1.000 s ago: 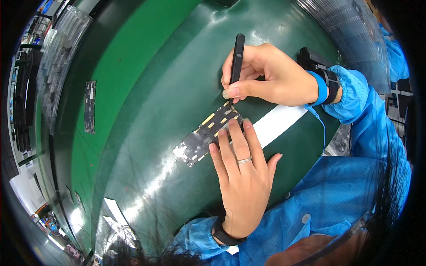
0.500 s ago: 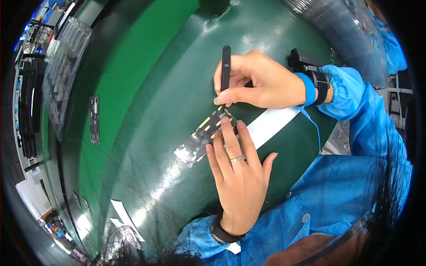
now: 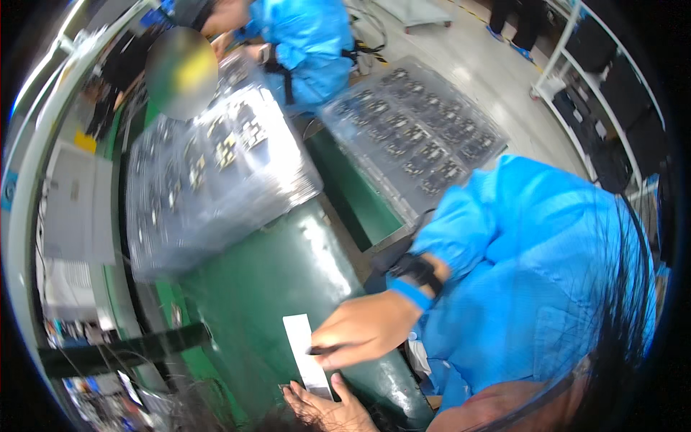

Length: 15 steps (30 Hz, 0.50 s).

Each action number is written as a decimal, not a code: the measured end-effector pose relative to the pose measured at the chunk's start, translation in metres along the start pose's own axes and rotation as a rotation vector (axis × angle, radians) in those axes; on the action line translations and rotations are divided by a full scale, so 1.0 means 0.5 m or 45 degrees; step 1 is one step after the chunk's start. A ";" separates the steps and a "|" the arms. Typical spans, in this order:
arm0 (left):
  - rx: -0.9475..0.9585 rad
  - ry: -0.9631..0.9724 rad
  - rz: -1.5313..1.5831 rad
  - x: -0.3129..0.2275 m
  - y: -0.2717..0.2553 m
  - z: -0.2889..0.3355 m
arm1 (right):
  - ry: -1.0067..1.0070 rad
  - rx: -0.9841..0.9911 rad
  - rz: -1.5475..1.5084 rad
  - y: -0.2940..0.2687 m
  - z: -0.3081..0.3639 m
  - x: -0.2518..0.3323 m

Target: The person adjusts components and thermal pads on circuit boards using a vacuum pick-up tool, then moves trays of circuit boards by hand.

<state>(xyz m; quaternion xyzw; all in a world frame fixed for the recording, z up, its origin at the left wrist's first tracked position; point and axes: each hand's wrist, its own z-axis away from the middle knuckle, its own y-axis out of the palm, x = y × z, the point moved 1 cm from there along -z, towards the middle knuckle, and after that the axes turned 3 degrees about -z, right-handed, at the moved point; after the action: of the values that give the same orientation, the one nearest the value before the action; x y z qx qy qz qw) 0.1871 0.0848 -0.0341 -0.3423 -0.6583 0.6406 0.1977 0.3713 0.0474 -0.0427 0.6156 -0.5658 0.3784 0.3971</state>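
Note:
My right hand (image 3: 371,327) is closed around a slim black tweezer-like tool (image 3: 325,350), of which only a short dark part shows. It is beside and partly over a white strip (image 3: 296,337) lying on the green table mat (image 3: 245,288). Close to the lower edge, my left hand (image 3: 335,413) rests at the strip's near end, thumb apart from the fingers. Hair partly covers that hand. Whether a circuit board lies under its fingers I cannot tell.
A tall stack of clear trays (image 3: 288,180) with circuit boards stands beyond my hands. Another loaded clear tray (image 3: 417,122) lies farther right. Past the stack, a co-worker in a blue sleeve (image 3: 309,43) is at work. A rack (image 3: 586,86) stands far right.
The view has swung, bringing the tray stack, second tray and co-worker into sight. My right hand has left the circuit board's end and is by the white strip. The board no longer shows clearly.

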 end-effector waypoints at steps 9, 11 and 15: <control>0.226 0.373 0.483 -0.286 0.056 -0.048 | 0.469 -1.102 1.407 -0.576 0.601 0.004; 0.393 0.433 0.701 -0.408 0.132 -0.131 | 0.974 -1.546 1.749 -0.748 0.816 -0.030; 0.755 0.106 0.822 -0.492 0.424 -0.252 | 1.361 -1.545 1.564 -0.851 0.899 -0.012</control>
<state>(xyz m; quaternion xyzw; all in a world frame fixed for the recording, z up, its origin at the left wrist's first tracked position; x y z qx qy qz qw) 0.4861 -0.0110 -0.1849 -0.4843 -0.2968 0.8165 0.1036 0.8028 -0.3436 -0.2530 -0.3373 -0.6292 0.3916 0.5805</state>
